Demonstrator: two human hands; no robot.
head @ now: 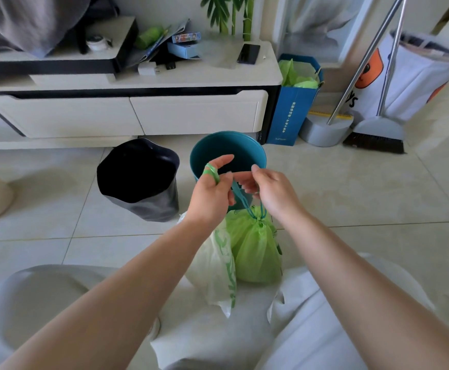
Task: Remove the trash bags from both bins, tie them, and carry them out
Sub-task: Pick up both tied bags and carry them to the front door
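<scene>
Both hands meet over the floor in front of the teal bin point(228, 150), which stands empty and upright. The left hand point(212, 190) has a green handle loop wound round its forefinger, the other fingers half curled; from it hangs the white bag point(215, 268), pale with green print, sagging between the knees. The right hand point(268, 188) pinches the teal cord point(240, 200) between thumb and fingertips, the rest of the hand loosely closed. The cord runs down to the gathered neck of the green bag point(255, 249), which is drawn shut and hangs just right of the white bag, touching it.

Left of the teal bin, near it but apart, stands the black bin point(140, 180), lined in black, its rim bent and tilted toward the camera. Whether anything lies inside I cannot tell.

Behind both bins runs a low cabinet point(127, 113) with two pale drawers. On its top lie a phone point(248, 53), a blue box point(184, 50), papers and a charger. At its right end a blue paper bag point(288, 113) holds green plastic. Farther right a dustpan point(324, 129) and a broom point(375, 137) lean by a large white sack point(415, 76) with orange print. Green stalks of a plant point(234, 14) rise at the far edge.

The forearms cover part of the white bag, and the hands hide the near rim of the teal bin.
</scene>
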